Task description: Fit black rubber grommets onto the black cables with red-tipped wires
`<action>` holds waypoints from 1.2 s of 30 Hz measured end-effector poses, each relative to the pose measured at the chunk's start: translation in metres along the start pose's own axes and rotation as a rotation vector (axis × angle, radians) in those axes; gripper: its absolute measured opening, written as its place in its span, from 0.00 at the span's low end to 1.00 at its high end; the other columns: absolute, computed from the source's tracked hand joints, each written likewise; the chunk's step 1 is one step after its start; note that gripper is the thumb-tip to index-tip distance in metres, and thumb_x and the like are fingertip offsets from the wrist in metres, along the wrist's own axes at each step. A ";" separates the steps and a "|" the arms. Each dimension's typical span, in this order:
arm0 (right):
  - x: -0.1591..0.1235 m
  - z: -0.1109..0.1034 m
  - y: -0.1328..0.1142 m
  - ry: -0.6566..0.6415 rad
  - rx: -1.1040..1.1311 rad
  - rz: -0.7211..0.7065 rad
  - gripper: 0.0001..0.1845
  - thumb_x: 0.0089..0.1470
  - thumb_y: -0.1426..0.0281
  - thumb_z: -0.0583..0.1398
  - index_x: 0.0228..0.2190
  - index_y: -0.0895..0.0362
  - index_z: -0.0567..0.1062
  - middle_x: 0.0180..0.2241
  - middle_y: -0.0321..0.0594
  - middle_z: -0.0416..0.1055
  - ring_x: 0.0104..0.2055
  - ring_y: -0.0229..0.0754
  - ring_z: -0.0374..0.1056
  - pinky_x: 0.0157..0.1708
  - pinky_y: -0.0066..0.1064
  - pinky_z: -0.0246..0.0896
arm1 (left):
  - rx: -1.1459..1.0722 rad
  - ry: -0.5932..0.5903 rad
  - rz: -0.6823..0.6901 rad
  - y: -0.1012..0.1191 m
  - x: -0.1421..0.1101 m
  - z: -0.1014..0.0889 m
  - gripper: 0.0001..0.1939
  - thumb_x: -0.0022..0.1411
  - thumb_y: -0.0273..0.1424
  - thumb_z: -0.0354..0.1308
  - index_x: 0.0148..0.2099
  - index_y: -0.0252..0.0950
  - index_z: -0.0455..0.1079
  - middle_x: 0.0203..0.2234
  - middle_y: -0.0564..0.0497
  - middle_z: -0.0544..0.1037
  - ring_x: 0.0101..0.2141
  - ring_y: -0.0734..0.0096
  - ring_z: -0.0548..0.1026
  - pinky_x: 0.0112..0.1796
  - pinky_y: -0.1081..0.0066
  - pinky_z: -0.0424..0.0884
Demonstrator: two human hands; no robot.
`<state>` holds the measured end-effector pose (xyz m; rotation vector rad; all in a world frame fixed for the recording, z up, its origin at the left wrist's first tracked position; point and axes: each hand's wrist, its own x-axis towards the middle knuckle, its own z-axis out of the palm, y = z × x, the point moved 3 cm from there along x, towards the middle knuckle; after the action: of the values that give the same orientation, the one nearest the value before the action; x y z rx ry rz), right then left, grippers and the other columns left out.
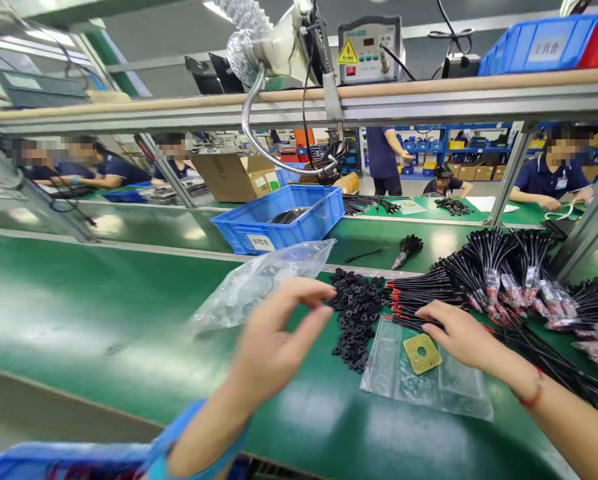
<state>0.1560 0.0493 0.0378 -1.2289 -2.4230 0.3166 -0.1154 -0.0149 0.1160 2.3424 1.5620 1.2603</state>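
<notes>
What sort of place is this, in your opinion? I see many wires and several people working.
This is probably a factory assembly line for wire harnesses. It shows a long green-topped workbench, bundled black cables with bagged ends, a blue plastic bin, and workers in navy shirts.

Black grommets (356, 320), red-tipped black wires (413, 300), a green bench mat (103, 333).

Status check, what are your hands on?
Left hand pinched beside black rubber grommets; right hand on black wire leads; clear plastic bag below them.
</notes>
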 end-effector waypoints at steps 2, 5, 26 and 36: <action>0.017 0.030 0.002 -0.090 -0.123 -0.007 0.11 0.57 0.74 0.56 0.41 0.56 0.74 0.39 0.41 0.73 0.43 0.42 0.69 0.46 0.30 0.62 | -0.029 -0.343 -0.001 -0.013 -0.010 0.035 0.09 0.62 0.28 0.51 0.43 0.39 0.69 0.37 0.51 0.72 0.36 0.70 0.72 0.38 0.68 0.71; 0.034 0.061 0.005 -0.109 -0.195 0.018 0.09 0.56 0.75 0.56 0.39 0.59 0.74 0.40 0.46 0.72 0.44 0.44 0.68 0.46 0.29 0.59 | 0.048 -0.659 -0.107 -0.038 -0.037 0.082 0.09 0.60 0.24 0.50 0.41 0.38 0.68 0.38 0.49 0.71 0.40 0.66 0.71 0.41 0.67 0.69; 0.041 0.083 0.054 0.058 -0.147 0.130 0.05 0.55 0.75 0.55 0.32 0.58 0.71 0.34 0.43 0.70 0.38 0.44 0.67 0.41 0.33 0.59 | 0.212 -0.694 -0.037 -0.059 -0.039 0.107 0.07 0.58 0.20 0.49 0.36 0.37 0.64 0.33 0.49 0.70 0.35 0.64 0.69 0.36 0.67 0.65; -0.003 0.024 0.044 0.132 0.141 0.068 0.17 0.61 0.68 0.49 0.46 0.54 0.73 0.43 0.42 0.73 0.45 0.42 0.69 0.45 0.34 0.63 | -0.865 -0.319 -0.516 -0.038 0.008 0.150 0.07 0.52 0.27 0.59 0.36 0.33 0.71 0.24 0.53 0.72 0.26 0.73 0.70 0.32 0.71 0.66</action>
<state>0.1780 0.0719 -0.0009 -1.2317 -2.2117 0.4063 -0.0450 0.0649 0.0036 1.3966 1.0841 1.0546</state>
